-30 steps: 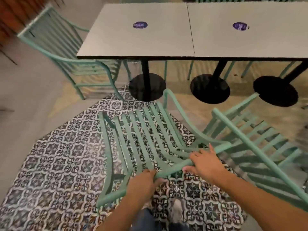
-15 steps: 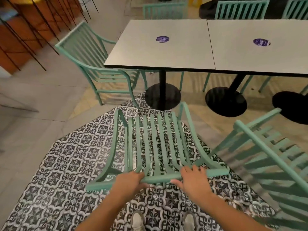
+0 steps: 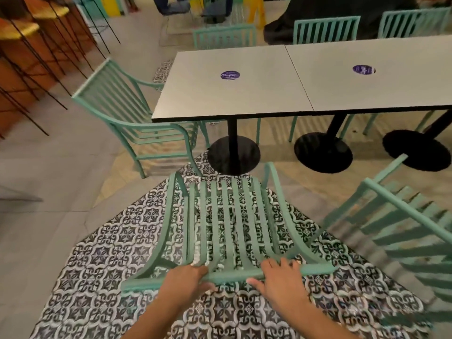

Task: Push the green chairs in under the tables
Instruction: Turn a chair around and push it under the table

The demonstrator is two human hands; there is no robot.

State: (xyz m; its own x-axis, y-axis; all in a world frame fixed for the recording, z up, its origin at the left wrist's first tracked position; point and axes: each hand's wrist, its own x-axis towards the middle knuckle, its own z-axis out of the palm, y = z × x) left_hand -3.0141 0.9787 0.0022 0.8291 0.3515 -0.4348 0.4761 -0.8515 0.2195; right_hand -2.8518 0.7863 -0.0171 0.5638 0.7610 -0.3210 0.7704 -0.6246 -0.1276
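both of my hands are gripping the top rail of a green chair (image 3: 230,216), left hand (image 3: 183,280) and right hand (image 3: 281,277) curling around it. it is standing on patterned tiles (image 3: 102,253), facing the grey table (image 3: 232,86), not yet under it.

The green chair (image 3: 230,231) I hold by its top rail now faces the table (image 3: 227,86) squarely instead of sitting skewed, and my left hand (image 3: 186,280) and right hand (image 3: 281,277) sit level on the rail.
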